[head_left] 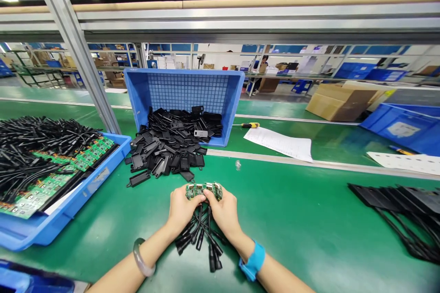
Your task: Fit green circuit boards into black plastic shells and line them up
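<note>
Both my hands grip a strip of green circuit boards [198, 189] in front of me, low over the green bench. My left hand [182, 206] pinches its left end and my right hand [223, 208] its right end, the thumbs close together at the middle. Several black cables with plug ends [211, 249] hang from the boards toward me. Just beyond my hands, a heap of black plastic housings [172, 146] spills out of a blue crate [187, 72] tipped on its side.
At left, a blue tray [99, 182] holds circuit boards with black cables. Black cased units with cables [398, 203] lie at right. Paper [280, 143], a yellow-black screwdriver [250, 125], a cardboard box [338, 100] and a blue bin [405, 123] are farther back. A metal post [80, 50] rises at left.
</note>
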Tool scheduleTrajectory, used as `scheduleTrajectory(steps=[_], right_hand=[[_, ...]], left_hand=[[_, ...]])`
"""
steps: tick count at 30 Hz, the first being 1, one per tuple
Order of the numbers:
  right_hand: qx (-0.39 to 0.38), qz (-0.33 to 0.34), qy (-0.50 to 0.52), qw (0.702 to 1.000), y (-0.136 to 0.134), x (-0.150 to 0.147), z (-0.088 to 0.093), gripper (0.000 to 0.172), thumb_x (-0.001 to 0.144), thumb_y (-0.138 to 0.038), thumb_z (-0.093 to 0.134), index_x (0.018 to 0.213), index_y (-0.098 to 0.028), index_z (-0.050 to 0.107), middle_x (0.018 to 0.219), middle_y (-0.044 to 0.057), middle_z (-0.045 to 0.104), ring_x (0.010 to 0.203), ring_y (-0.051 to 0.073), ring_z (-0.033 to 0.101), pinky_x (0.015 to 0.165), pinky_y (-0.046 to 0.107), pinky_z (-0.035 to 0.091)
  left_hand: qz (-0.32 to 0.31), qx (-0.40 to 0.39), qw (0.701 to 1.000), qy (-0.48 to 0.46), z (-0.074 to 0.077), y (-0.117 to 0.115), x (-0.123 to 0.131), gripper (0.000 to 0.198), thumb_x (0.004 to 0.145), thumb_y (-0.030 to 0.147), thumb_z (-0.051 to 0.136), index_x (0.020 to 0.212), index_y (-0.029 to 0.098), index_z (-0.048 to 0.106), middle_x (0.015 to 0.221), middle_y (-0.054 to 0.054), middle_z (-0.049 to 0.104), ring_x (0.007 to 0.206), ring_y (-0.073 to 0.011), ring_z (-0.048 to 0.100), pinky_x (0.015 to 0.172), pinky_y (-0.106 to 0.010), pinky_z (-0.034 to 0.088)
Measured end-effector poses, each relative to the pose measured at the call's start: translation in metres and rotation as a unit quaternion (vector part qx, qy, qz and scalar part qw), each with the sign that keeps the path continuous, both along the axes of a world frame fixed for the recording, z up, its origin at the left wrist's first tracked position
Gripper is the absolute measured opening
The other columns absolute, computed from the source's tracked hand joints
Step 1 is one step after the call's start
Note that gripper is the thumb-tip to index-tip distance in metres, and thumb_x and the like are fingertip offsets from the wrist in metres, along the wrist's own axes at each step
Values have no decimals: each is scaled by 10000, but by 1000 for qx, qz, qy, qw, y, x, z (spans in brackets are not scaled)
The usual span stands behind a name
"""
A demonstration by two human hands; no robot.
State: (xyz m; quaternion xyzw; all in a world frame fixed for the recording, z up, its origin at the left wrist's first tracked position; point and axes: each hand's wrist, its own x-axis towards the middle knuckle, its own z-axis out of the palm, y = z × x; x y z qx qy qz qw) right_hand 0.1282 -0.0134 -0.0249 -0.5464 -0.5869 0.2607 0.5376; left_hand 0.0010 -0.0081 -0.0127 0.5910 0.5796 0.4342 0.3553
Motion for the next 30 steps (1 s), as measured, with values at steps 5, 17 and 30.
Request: scheduleTrajectory(steps=[5, 17, 30], right_hand=[[2, 4, 23, 1000, 6, -2, -1, 253, 790, -397, 560, 700, -171, 629, 612, 21, 627, 533, 162, 498, 517, 252, 389], [-117, 93, 301, 942, 13, 5, -9, 385, 633, -480, 768, 782, -137, 677, 761, 63, 692, 702, 221, 614, 671, 328, 501], [-108, 152, 138, 973, 0, -8, -32, 689, 788, -605, 535, 1346, -210, 446, 1421, 54, 401, 1324, 244, 318, 1117, 356, 238]], left_hand=[[1, -9, 1000, -20, -1, 3, 1, 139, 675, 242, 688, 619, 147, 603, 529, 9, 623, 502, -133, 566, 529, -223, 410], [-162, -199, 885, -388, 2, 9, -17, 399, 751, 414, 698, 972, 92, 618, 984, -130, 659, 863, -209, 618, 786, -321, 502], [-177, 3, 973, -147, -14, -11, 2, 942, 523, 54, 687, 1352, 205, 266, 945, -34, 591, 694, -125, 554, 634, -253, 470]])
